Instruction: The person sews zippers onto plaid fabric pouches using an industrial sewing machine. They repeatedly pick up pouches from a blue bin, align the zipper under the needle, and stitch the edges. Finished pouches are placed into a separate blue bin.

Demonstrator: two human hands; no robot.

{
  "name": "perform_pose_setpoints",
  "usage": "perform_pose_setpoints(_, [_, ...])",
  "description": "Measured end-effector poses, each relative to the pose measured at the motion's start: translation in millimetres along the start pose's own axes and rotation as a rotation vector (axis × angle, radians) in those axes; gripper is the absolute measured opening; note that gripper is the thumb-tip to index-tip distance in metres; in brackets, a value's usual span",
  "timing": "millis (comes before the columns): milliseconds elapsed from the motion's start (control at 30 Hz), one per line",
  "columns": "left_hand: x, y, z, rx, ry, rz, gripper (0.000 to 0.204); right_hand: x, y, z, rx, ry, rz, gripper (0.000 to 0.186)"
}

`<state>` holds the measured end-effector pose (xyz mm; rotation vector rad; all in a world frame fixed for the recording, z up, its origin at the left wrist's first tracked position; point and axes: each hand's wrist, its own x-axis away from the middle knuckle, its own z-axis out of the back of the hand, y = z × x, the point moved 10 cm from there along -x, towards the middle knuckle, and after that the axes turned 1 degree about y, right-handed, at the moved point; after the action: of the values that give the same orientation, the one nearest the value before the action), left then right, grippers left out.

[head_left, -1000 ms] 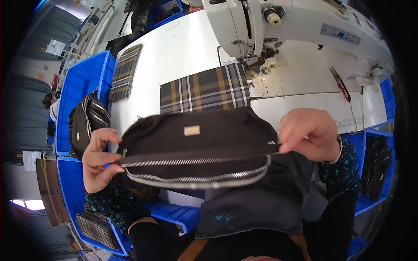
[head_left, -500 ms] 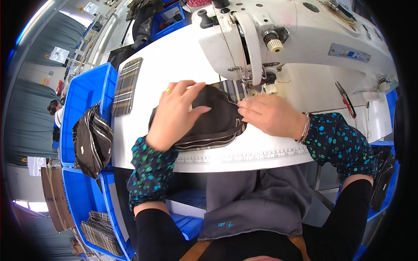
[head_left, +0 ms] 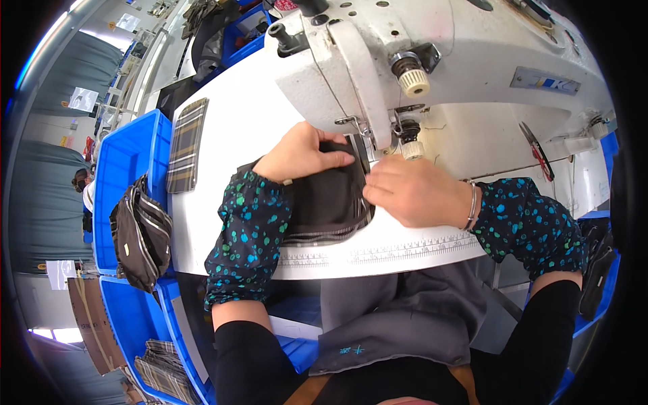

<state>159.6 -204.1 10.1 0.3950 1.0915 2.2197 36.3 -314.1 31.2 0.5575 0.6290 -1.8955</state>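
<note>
A dark brown fabric pouch point(head_left: 320, 206) with a zipper along its near edge lies on the white sewing table, under the head of a white sewing machine point(head_left: 364, 74). My left hand point(head_left: 304, 155) rests on the pouch's far left part, thumb stretched out and apart from the fingers, partly hiding the cloth. Beside the needle area, my right hand point(head_left: 418, 192) has its fingers pressed together at the pouch's right edge. A dark strip with a pale edge runs toward the presser foot; the needle point itself is hard to make out.
A plaid fabric panel point(head_left: 187, 145) lies at the table's left. Blue bins point(head_left: 128, 152) stand beside it, one with a dark pouch point(head_left: 142, 233) over its rim, another holding plaid pieces point(head_left: 165, 371). Red-handled scissors point(head_left: 538, 152) lie at right. A printed ruler point(head_left: 412, 250) follows the front edge.
My left hand has moved right and toward the needle, its fingers drawing in from a wider spread. The pouch has turned and shifted under the machine. The view has shifted slightly.
</note>
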Motion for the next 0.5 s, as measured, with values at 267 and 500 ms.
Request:
perform_pose_setpoints(267, [26.8, 22.9, -30.2, -0.092, -0.110, 0.125, 0.020, 6.1, -14.8, 14.0, 0.239, 0.040, -0.045, 0.017])
perform_pose_setpoints(500, [34.0, 43.8, -25.9, -0.055, -0.198, -0.063, 0.014, 12.0, -8.9, -5.3, 0.286, -0.108, -0.089, 0.028])
